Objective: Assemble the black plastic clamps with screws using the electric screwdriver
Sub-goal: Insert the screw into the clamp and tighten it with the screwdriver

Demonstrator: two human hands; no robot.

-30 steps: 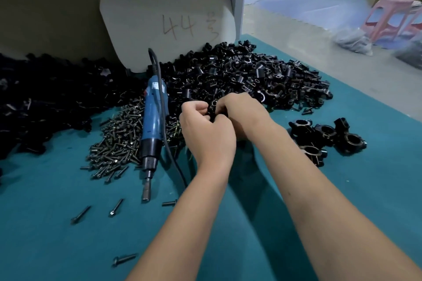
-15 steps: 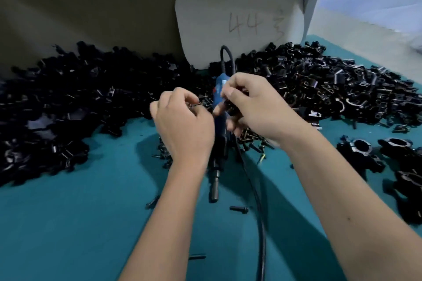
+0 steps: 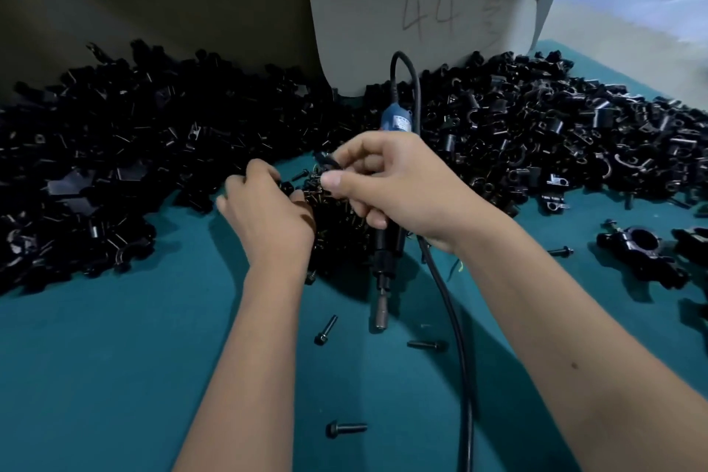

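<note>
My left hand (image 3: 268, 216) rests at the left edge of the screw pile (image 3: 339, 230), fingers curled around a small black clamp part (image 3: 285, 187). My right hand (image 3: 390, 184) hovers just above the pile, pinching another small black part (image 3: 325, 161) between thumb and forefinger. The blue electric screwdriver (image 3: 396, 121) lies on the green table (image 3: 115, 376) under my right hand, with its bit (image 3: 381, 314) pointing toward me. Heaps of loose clamp parts spread to the left (image 3: 115, 165) and to the right (image 3: 555, 134).
Assembled clamps (image 3: 643, 255) lie at the right edge. Single screws (image 3: 325, 330) (image 3: 425, 345) (image 3: 344, 428) dot the table near me. The screwdriver's black cable (image 3: 456, 337) runs toward me along my right forearm. A grey board marked "44" (image 3: 421, 11) leans at the back.
Both hands left the right clamp heap and moved over the screw pile. They were pressed together on one part a second ago and now are apart. The view swung left.
</note>
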